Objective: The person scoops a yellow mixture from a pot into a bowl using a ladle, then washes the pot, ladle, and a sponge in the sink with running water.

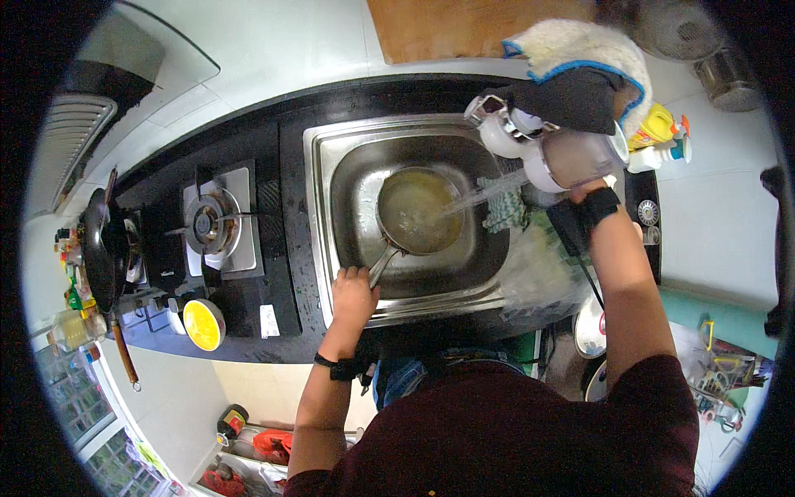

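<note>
In the head view, my left hand (355,299) grips the metal handle (384,264) of a saucepan (421,211) that sits in the stainless steel sink (322,217). Cloudy, yellowish liquid fills part of the pan, and a stream of water (487,191) runs down into it from the right. My right hand (590,188) is raised at a white and translucent faucet-mounted water filter (574,158); its fingers are mostly hidden, so its hold is unclear. A green and white checked cloth (504,205) hangs by the sink's right side.
Clear plastic bags (546,273) lie over the sink's right rim. A gas burner (214,223), a bowl with yellow contents (204,324) and a dark wok (102,255) are left. Dark and cream cloths (584,50) hang above the filter, near a yellow bottle (653,127).
</note>
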A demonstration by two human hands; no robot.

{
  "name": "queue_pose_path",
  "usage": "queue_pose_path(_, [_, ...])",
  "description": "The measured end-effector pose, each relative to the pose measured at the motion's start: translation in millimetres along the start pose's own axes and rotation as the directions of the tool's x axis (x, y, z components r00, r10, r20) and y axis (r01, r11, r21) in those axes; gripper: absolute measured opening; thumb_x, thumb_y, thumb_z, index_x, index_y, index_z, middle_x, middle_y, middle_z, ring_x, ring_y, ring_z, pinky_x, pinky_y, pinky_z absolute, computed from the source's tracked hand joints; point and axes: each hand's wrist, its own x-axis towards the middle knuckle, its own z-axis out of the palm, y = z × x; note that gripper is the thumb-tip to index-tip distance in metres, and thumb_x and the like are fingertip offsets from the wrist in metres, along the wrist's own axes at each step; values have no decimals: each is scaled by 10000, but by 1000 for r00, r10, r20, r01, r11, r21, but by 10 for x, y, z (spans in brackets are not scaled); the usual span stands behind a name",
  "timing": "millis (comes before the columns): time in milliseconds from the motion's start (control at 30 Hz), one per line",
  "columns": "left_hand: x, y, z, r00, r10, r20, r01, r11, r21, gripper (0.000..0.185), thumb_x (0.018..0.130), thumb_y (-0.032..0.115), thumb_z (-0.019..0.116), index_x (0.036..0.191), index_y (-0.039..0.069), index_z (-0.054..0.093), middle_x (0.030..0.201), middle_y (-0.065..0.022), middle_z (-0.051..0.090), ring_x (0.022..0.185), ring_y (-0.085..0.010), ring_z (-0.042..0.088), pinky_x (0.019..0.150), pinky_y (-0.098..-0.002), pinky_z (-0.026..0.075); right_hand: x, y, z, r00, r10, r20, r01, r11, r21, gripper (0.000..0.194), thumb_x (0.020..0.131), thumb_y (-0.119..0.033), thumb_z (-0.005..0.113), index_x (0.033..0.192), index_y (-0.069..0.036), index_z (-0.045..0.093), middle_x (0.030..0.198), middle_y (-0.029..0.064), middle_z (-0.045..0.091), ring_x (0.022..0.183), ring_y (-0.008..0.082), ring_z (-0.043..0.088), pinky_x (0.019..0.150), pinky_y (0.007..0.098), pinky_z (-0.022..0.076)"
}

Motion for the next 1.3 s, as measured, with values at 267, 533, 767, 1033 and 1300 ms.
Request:
queue_pose_path(267, [259, -72, 66, 975, 33, 221, -26, 999, -37, 305, 722, 330, 647, 828, 49, 590, 757, -157, 627, 742, -310, 612, 700, -402, 460, -76, -389, 264, 973, -180, -145, 231, 783, 578, 398, 787, -207, 626, 1138, -44, 535, 957, 87, 606, 764, 159, 565, 618, 288, 485])
queue_pose_path(533, [635, -176, 133, 613, 229, 756, 671, 354, -652, 375, 840, 145, 532, 1153, -19, 408, 721, -103, 596, 524, -172, 589, 467, -292, 505, -821, -1419, 595, 916, -400, -7, 360, 816, 452, 372, 777, -230, 618, 1106, -82, 528, 1012, 125, 599, 891, 270, 579, 769, 368, 457])
queue_pose_path(767, [371, -154, 52, 858, 150, 491, 156, 835, -528, 335, 856, 146, 504, 1132, -7, 391, 669, -196, 587, 498, -288, 585, 455, -397, 463, -833, -1719, 1207, 764, -645, 0, 613, 726, 310, 235, 698, -115, 643, 905, -76, 539, 905, 112, 514, 942, 312, 502, 780, 386, 440])
queue_pose_path(1033, [231, -119, -108, 816, 84, 572, -18, 993, -121, 458, 841, 125, 454, 1237, -65, 324, 802, -257, 598, 723, -390, 603, 633, -467, 488, -878, -2059, 1730, 595, -802, -52, 798, 581, 161, 188, 735, -134, 592, 915, -80, 578, 1032, 155, 499, 974, 315, 492, 813, 391, 445])
queue_pose_path(1300, [201, -70, -70, 800, 159, 578, -143, 987, -74, 475, 812, 74, 446, 1244, -80, 322, 779, -256, 600, 687, -362, 615, 585, -455, 501, -1232, -2000, 2056, 699, -663, 269, 662, 742, 109, 223, 771, -140, 518, 950, -37, 604, 1130, 196, 490, 1009, 328, 495, 839, 402, 436])
